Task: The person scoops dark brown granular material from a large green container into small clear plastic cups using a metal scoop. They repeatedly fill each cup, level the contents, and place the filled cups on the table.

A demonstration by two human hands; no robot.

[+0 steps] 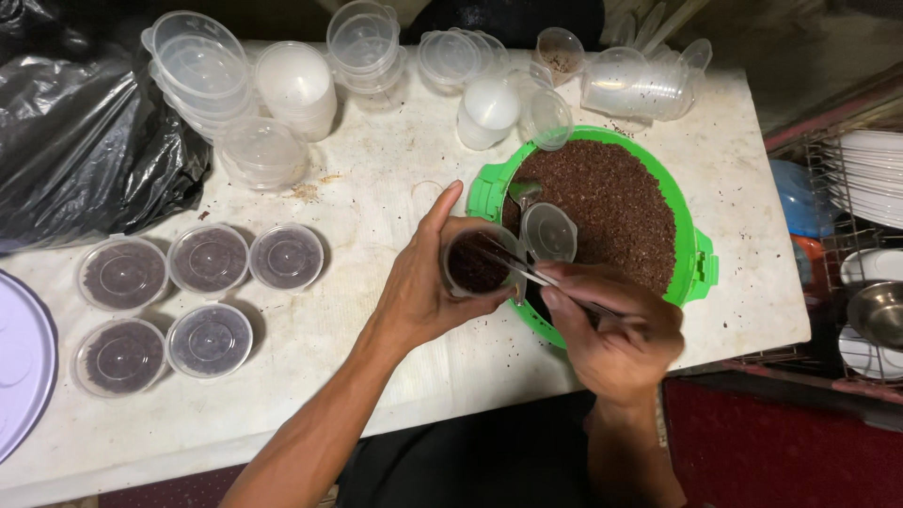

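Clear lidded cups (209, 259), five filled, are ranged well left of the green basin (698, 265). At its near-left rim a small cup (475, 263) is clasped by the left hand (423, 282); a spoon (523, 193) is pinched by the right hand (616, 329). Filling seems underway; a lid is judged next. Open table lies left of the basin, with its right handle near the table edge

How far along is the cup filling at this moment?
Done: five lidded cups of dark grains sit at the table's left. In hand: the left hand holds a nearly full small cup while the right hand works a spoon over it. Left: the green tub holds plenty, and stacks of empty cups wait.
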